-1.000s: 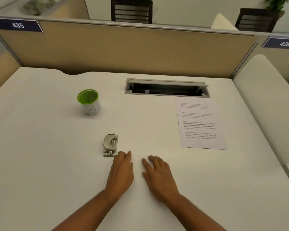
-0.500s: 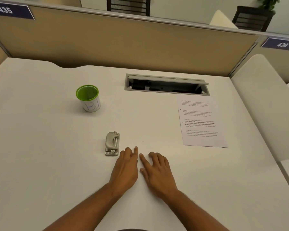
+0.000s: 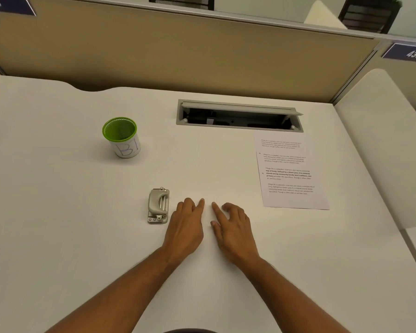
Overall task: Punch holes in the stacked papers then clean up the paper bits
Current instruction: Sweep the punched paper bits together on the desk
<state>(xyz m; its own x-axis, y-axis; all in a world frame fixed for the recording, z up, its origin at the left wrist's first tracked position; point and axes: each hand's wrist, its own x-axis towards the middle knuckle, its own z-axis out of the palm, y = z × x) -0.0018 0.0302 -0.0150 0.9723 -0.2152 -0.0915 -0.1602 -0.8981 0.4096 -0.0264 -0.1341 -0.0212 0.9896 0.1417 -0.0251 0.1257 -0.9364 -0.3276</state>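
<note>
A small grey hole punch lies on the white desk, just left of my left hand. My right hand rests beside it, palm down. Both hands lie on the desk surface with fingertips close together, and neither holds anything. The stacked printed papers lie flat to the right, with two small punched holes near their left edge. Any paper bits between my fingertips are too small to make out.
A green mesh cup with a white label stands at the left rear. An open grey cable tray is set into the desk at the back. A tan partition closes the rear; a neighbouring desk adjoins on the right.
My two hands have slid closer together on the desk and a little forward, fingertips converging. The view has tilted downward slightly. The punch, cup and papers have not moved.
</note>
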